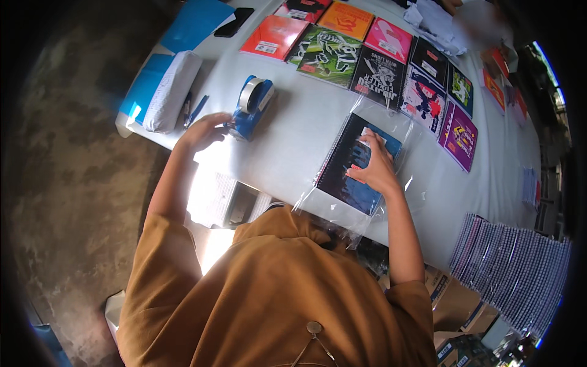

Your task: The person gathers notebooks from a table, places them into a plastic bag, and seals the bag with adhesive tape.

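A dark blue and black spiral notebook (pixel 347 164) lies on the table near its front edge, with clear plastic film (pixel 400 131) around it. On its cover rests my right hand (pixel 376 168), thumb and fingers spread apart. To the left stands a blue tape dispenser (pixel 258 111) with a roll of tape (pixel 249 96) in it. My left hand (pixel 208 131) is at the dispenser's near left end, fingers stretched out; the fingertips meet its edge, though whether they press on it I cannot tell. Neither hand is wrapped round anything.
Rows of colourful notebooks (pixel 330 54) cover the far side of the white table (pixel 293 140). A white paper-wrapped bundle (pixel 173 92), blue folders (pixel 195 24), pens (pixel 197 110) and a black phone (pixel 234 22) lie left. A tall stack of spiral notebooks (pixel 507 269) stands right, near cardboard boxes (pixel 455 300).
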`<action>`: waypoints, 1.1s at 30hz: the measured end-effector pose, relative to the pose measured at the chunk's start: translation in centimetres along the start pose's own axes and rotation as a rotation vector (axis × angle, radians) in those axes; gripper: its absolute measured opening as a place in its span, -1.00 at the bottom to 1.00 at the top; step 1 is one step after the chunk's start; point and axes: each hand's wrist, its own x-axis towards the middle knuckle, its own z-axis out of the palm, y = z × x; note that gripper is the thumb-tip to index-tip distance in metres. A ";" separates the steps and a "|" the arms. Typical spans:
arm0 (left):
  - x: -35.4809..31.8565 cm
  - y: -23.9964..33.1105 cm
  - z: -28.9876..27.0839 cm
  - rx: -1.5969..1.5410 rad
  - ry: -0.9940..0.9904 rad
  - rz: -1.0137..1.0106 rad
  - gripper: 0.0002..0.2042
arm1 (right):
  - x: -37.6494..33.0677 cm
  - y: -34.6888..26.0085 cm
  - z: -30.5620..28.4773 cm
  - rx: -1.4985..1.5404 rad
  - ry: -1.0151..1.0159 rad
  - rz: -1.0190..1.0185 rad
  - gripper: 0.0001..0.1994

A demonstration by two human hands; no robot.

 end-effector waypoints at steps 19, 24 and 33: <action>3.2 6.2 6.8 1.025 1.010 0.069 -0.70 | -0.2 1.1 0.2 0.069 0.121 -0.062 -0.09; 6.2 6.0 1.6 0.945 0.800 0.185 -0.72 | -0.3 0.9 -0.2 0.045 0.091 -0.024 -0.09; 6.9 9.2 -4.9 0.742 0.464 0.013 -0.72 | -0.4 0.9 -0.1 0.039 0.103 -0.028 -0.10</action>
